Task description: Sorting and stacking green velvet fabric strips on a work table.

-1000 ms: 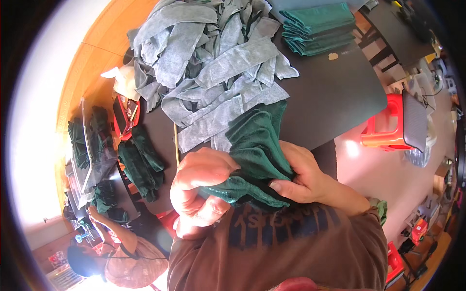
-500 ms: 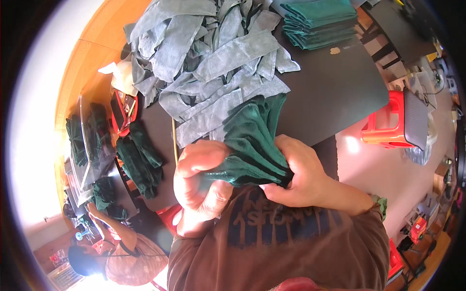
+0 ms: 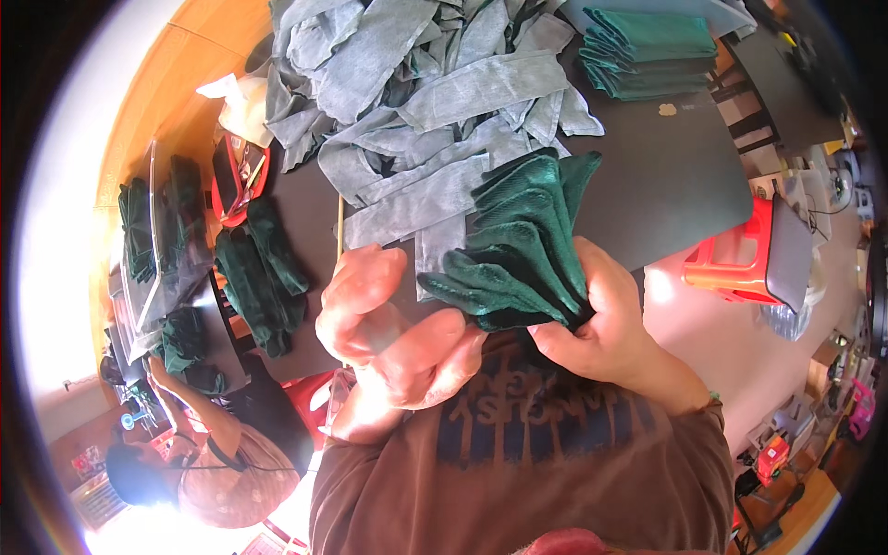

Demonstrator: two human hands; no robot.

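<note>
My right hand [image 3: 615,319] pinches the gathered lower end of a bundle of dark green velvety cloth pieces [image 3: 527,245], held in front of my chest. Their upper ends spread out like a fan, with several layers showing. Just left of the bundle, my left hand [image 3: 398,338] has its fingers loosely bent and apart, and I see nothing held in it. Its thumb side is close to the fan's lower left edge; whether they touch I cannot tell. Beyond the bundle, a heap of greyish-green cloth strips [image 3: 472,88] covers much of the dark table [image 3: 661,176].
A folded green cloth stack [image 3: 647,55] lies at the far right. On the left are green cloth bundles [image 3: 254,287], a red container [image 3: 239,180] and a clear panel [image 3: 153,250]. A co-worker [image 3: 213,453] is at lower left. A red stool [image 3: 740,254] stands at right.
My left hand has come off the left end of the cloth bundle. The bundle has moved slightly right with my right hand and spreads wider. The view has shifted a little.
</note>
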